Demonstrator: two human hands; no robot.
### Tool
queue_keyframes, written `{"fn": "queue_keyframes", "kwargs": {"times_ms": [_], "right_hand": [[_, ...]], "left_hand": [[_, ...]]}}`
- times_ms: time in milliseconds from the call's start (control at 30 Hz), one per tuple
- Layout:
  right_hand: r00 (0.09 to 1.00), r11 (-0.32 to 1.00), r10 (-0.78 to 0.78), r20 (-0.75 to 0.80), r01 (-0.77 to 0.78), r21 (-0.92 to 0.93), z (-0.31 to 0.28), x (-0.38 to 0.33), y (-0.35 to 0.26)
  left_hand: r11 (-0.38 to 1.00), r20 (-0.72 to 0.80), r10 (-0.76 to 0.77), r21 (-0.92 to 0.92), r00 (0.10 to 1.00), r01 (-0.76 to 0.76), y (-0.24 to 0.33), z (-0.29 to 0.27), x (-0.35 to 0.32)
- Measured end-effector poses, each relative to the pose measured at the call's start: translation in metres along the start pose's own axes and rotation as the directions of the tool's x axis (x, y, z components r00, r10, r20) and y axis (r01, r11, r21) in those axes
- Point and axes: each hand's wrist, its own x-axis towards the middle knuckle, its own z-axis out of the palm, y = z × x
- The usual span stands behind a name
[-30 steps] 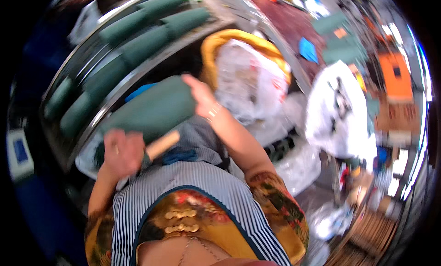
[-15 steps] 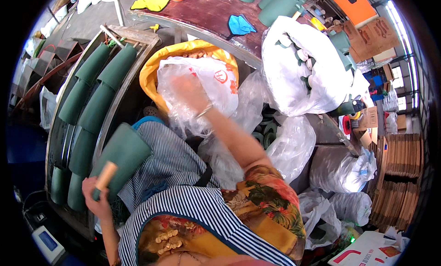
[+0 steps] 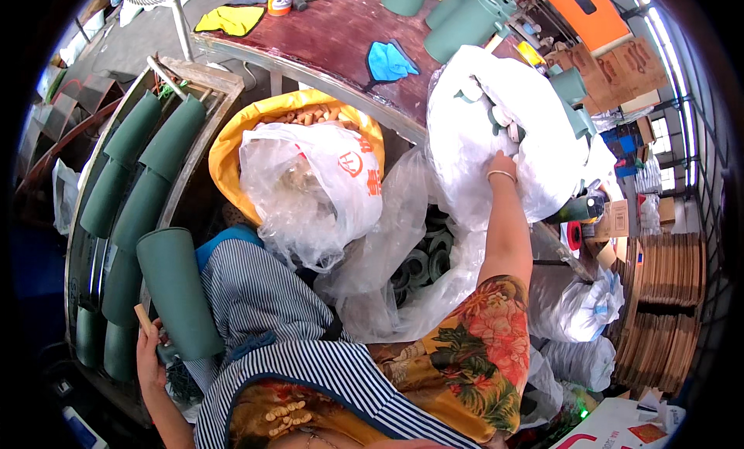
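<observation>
One green roller (image 3: 178,290) with a short wooden handle (image 3: 143,319) sits in the left hand (image 3: 151,356), which is closed around the handle end. The roller stands up over the person's lap, close to the near end of a slanted wooden rack (image 3: 198,150). More green rollers (image 3: 143,158) lie in rows on that rack, touching side by side.

The right hand (image 3: 500,164) reaches far out to a big white bag (image 3: 480,131) that leans on the edge of the dark red surface (image 3: 325,42). The fingers press into the bag's plastic, but it is hard to tell if they hold something or are just pushing in. Small green caps (image 3: 570,84) show at the bag's top.

Between the two arms sit a clear bag with green rings (image 3: 422,259) and a yellow sack (image 3: 232,139) with a crumpled plastic bag (image 3: 310,185) on it.

The roller is held only at its thin end, so it could tip and fall while the person looks the other way. The white bag looks full and leans, so a hard pull could spill the caps onto the floor.
</observation>
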Motion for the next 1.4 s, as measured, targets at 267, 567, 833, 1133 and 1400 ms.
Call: {"fn": "queue_keyframes", "kwargs": {"times_ms": [267,567,833,1133,1400], "right_hand": [[0.648,0.675,-0.572,-0.502,0.72,0.16,-0.123,-0.138,-0.126],[0.209,-0.346,-0.889,-0.407,0.276,0.897,-0.217,-0.34,-0.289],[-0.057,-0.252,-0.63,-0.775,0.958,0.135,-0.246,-0.379,-0.315],[-0.419,-0.228,-0.638,-0.646,0.904,-0.362,-0.282,-0.4,-0.324],[-0.102,-0.063,-0.753,-0.65,0.995,-0.084,-0.258,-0.398,-0.341]], "left_hand": [[0.748,0.09,-0.233,-0.619,0.968,0.238,-0.004,0.03,0.006],[0.551,0.39,-0.031,-0.762,0.92,0.341,0.031,0.078,-0.022],[0.434,0.324,0.075,-0.862,0.943,0.262,0.023,0.068,-0.044],[0.446,0.301,0.084,-0.864,0.95,0.234,0.025,0.059,-0.041],[0.418,0.329,0.112,-0.872,0.938,0.256,0.023,0.061,-0.031]]}}
